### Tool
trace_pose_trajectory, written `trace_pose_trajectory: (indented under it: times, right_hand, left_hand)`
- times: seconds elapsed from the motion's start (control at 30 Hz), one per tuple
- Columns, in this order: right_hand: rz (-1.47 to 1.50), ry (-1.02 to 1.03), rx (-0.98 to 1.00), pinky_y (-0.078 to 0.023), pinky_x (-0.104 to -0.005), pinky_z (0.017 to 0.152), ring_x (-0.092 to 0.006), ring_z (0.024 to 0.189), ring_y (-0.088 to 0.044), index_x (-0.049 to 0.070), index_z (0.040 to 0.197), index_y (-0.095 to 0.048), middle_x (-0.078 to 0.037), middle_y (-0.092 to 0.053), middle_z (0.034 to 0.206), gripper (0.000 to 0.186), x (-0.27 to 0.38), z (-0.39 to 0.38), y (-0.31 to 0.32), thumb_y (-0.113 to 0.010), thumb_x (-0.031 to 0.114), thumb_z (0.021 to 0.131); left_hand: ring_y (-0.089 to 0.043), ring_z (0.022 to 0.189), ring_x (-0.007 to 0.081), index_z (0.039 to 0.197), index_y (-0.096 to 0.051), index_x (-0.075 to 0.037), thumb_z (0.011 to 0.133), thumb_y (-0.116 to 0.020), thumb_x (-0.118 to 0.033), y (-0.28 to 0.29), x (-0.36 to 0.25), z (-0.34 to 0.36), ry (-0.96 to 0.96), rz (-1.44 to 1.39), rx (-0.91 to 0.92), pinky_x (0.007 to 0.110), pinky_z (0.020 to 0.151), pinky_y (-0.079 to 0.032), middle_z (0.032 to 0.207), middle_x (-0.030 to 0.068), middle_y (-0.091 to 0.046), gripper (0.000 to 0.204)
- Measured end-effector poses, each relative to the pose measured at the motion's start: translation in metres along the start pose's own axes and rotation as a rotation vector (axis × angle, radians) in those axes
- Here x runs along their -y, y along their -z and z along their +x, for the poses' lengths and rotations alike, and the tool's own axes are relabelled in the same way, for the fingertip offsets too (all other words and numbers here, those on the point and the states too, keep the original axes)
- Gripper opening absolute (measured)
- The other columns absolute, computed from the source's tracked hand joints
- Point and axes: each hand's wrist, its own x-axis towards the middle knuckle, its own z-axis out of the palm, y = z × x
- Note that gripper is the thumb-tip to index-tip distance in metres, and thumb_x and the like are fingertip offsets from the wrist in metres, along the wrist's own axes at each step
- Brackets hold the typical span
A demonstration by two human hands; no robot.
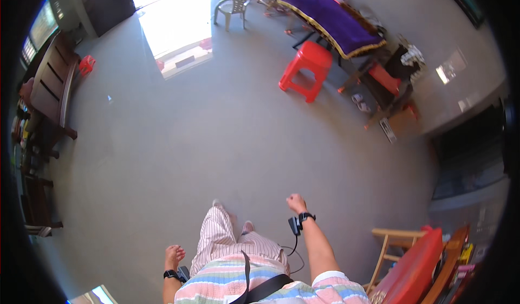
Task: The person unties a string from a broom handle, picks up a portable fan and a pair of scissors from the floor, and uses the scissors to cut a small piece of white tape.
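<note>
My left hand (174, 254) hangs low beside my striped trousers (218, 231), its fingers curled in with nothing visible in them. Farther forward on the other side, my right hand (296, 202) is swung out over the grey floor (184, 152) in a loose fist, also with nothing seen in it. Each wrist wears a black band; a small black box (294, 226) sits at the right one, and a cable runs from it toward my waist. Neither hand touches any object. One shoe (216, 202) is ahead of the other.
A red plastic stool (312, 60) stands ahead right, near a table with a purple cloth (336, 20). Beyond is a grey plastic chair (234, 7). A wooden bench (54, 87) lines the left side. Close at right is a red-covered thing (414, 266) by a wooden frame.
</note>
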Motion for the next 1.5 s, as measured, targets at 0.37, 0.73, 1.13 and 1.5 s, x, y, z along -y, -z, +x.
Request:
trace_pose_trajectory:
  times: [0.37,0.73,1.13,1.5]
  right_hand:
    - [0.222,0.210,0.243,-0.044,-0.0268,0.048,-0.0137,0.049,-0.054,0.002,0.076,-0.057,-0.006,-0.056,0.058,0.021,0.206,0.178,0.052,-0.053,0.022,0.076]
    - [0.358,-1.085,0.253,-0.047,-0.0331,0.062,-0.0194,0.065,-0.059,0.002,0.079,-0.062,-0.013,-0.062,0.073,0.022,0.094,0.204,0.053,-0.055,0.021,0.070]
    - [0.199,0.284,0.094,-0.045,-0.0288,0.051,-0.0163,0.054,-0.057,0.001,0.072,-0.054,-0.008,-0.057,0.058,0.021,0.595,0.662,0.185,-0.052,0.022,0.076]
    - [0.436,-0.139,0.402,-0.044,-0.0248,0.044,-0.0129,0.052,-0.055,0.004,0.082,-0.056,-0.004,-0.056,0.063,0.015,0.745,0.804,0.190,-0.053,0.019,0.079]
  left_hand:
    - [-0.055,0.058,0.0217,0.085,-0.050,0.000,0.080,-0.045,-0.015,-0.040,-0.192,0.140,0.225,0.012,-0.030,0.035,0.053,-0.049,0.068,0.0103,-0.055,0.016]
    - [-0.057,0.055,0.0150,0.087,-0.050,-0.005,0.079,-0.053,-0.016,-0.229,-0.596,0.282,-0.374,0.174,0.076,0.026,0.046,-0.046,0.070,0.0072,-0.057,0.014]
    - [-0.055,0.061,0.0193,0.092,-0.048,-0.002,0.079,-0.049,-0.017,-0.209,-0.679,0.368,0.200,-0.164,-0.169,0.031,0.052,-0.048,0.074,0.0087,-0.054,0.020]
    - [-0.051,0.048,0.0204,0.069,-0.047,-0.004,0.081,-0.046,-0.017,-0.230,-0.967,0.549,-0.068,0.075,0.107,0.033,0.042,-0.043,0.059,0.0104,-0.051,0.018]
